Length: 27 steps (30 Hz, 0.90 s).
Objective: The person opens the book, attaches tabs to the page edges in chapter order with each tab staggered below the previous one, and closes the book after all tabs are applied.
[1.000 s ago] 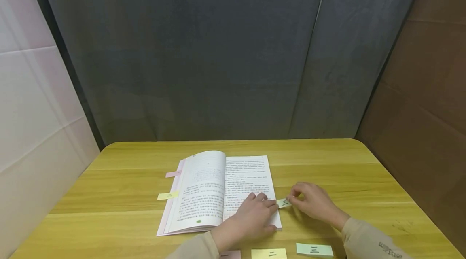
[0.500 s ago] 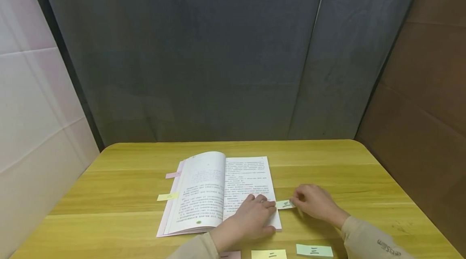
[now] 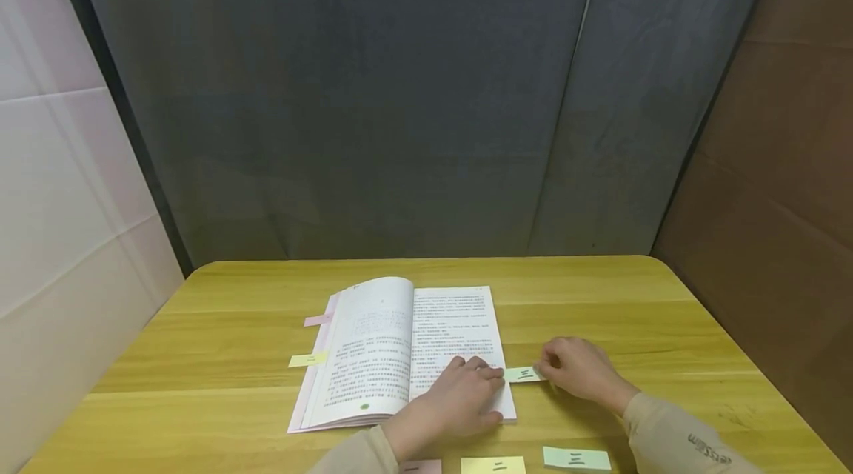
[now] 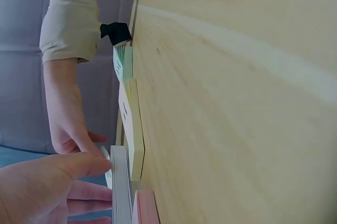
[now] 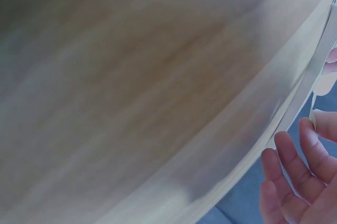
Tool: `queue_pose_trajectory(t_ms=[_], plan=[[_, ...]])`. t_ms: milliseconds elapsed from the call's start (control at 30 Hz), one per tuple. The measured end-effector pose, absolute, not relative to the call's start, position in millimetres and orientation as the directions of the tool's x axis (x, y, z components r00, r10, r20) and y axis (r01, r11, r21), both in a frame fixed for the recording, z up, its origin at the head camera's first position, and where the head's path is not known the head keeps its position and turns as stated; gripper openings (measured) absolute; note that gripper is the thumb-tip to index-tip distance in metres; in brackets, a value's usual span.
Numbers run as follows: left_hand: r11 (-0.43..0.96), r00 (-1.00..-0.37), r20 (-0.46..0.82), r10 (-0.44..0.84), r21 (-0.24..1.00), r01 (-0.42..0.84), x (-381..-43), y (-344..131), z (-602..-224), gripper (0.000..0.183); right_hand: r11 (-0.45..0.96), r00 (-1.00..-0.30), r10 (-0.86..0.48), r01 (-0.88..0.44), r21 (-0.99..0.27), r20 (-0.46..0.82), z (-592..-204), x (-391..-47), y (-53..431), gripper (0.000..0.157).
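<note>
An open book [image 3: 453, 326] lies on the table with printed pages showing. On its right page rests my left hand [image 3: 463, 396], palm down, fingertips at the outer edge against a pale green sticky tab [image 3: 523, 375]. The tab, marked with dark strokes, sticks out past that edge. My right hand [image 3: 581, 370] pinches its free end between thumb and forefinger; in the right wrist view the other fingers [image 5: 289, 158] are loosely bent. In the left wrist view, the left thumb [image 4: 89, 164] lies by the page block [image 4: 121, 182].
A pink tab [image 3: 318, 320] and a yellow tab [image 3: 307, 360] project from the book's left side. Along the table's near side lie a pink sticky pad [image 3: 423, 467], a yellow pad [image 3: 493, 465] and a green pad [image 3: 576, 459]. A grey curtain [image 3: 373, 104] hangs behind.
My right hand has shifted slightly right along the green tab, exposing more of it and its strokes. The left hand and the book stay in place.
</note>
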State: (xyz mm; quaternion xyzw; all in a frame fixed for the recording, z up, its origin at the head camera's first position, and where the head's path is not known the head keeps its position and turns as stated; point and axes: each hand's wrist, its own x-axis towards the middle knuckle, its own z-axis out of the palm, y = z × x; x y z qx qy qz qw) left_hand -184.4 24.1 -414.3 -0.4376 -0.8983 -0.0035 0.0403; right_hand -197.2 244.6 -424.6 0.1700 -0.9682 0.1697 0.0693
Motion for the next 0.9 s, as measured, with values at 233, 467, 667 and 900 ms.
queue_pose_trajectory(t_ms=[233,467,667,900], plan=[[0.619,-0.617,0.068,0.784,-0.009,0.786,-184.6,22.3,-415.7,0.043,0.889,-0.939,-0.296,-0.338,-0.309,0.178,-423.6,-196.0,244.1,0.024],[0.621,-0.618,0.067,0.783,-0.037,0.783,-183.7,20.8,-413.9,0.043,0.893,-0.945,-0.284,-0.322,-0.314,0.163,-423.3,-196.0,244.1,0.023],[0.652,-0.649,0.077,0.757,-0.022,0.758,-183.1,7.3,-409.3,0.043,0.896,-0.946,-0.266,-0.314,-0.313,0.187,-419.9,-196.8,244.6,0.013],[0.68,-0.673,0.141,0.726,0.005,0.734,-182.6,-27.6,-395.8,0.043,0.874,-0.907,-0.275,-0.374,-0.311,0.318,-407.8,-193.7,244.5,0.004]])
